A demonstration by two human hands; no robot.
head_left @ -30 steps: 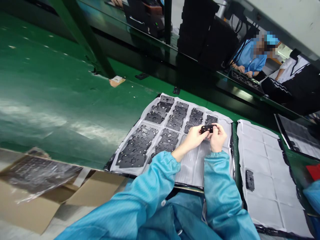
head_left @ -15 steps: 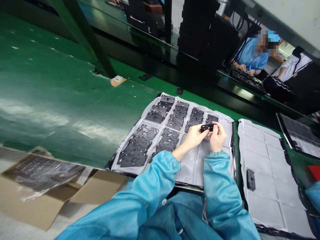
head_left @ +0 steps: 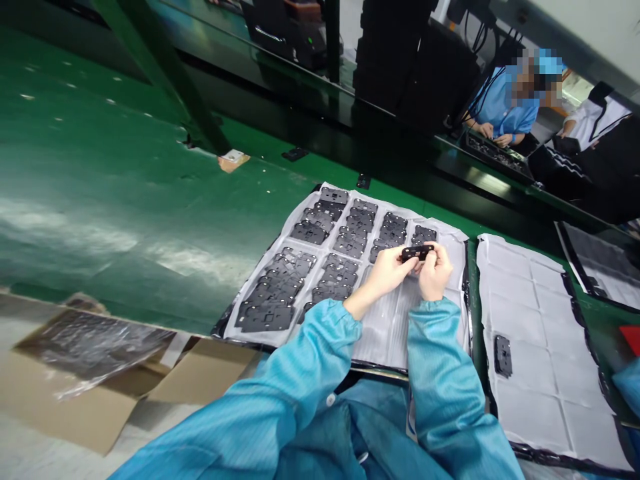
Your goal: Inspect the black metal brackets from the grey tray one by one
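Note:
A small black part [head_left: 417, 253] is held up between both hands, above the right side of a white-lined tray [head_left: 385, 340]. My left hand [head_left: 387, 272] pinches its left end, and my right hand [head_left: 435, 272] grips its right end. Rows of flat dark plates [head_left: 270, 293] lie overlapping in the tray's compartments, to the left of and beyond my hands. On a second white-lined tray [head_left: 530, 300] to the right lies a short stack of dark plates [head_left: 503, 355].
An open cardboard box [head_left: 75, 407] with clear plastic stands at the lower left. A green post [head_left: 165, 73] rises from the green table [head_left: 125, 187]. Two loose black parts lie behind the tray. Across the bench a person in blue [head_left: 505, 107] works over a black tray.
The view has shifted slightly. Both hands keep their hold on the black part, which looks slightly turned. Across the bench, the person's hands have moved a little.

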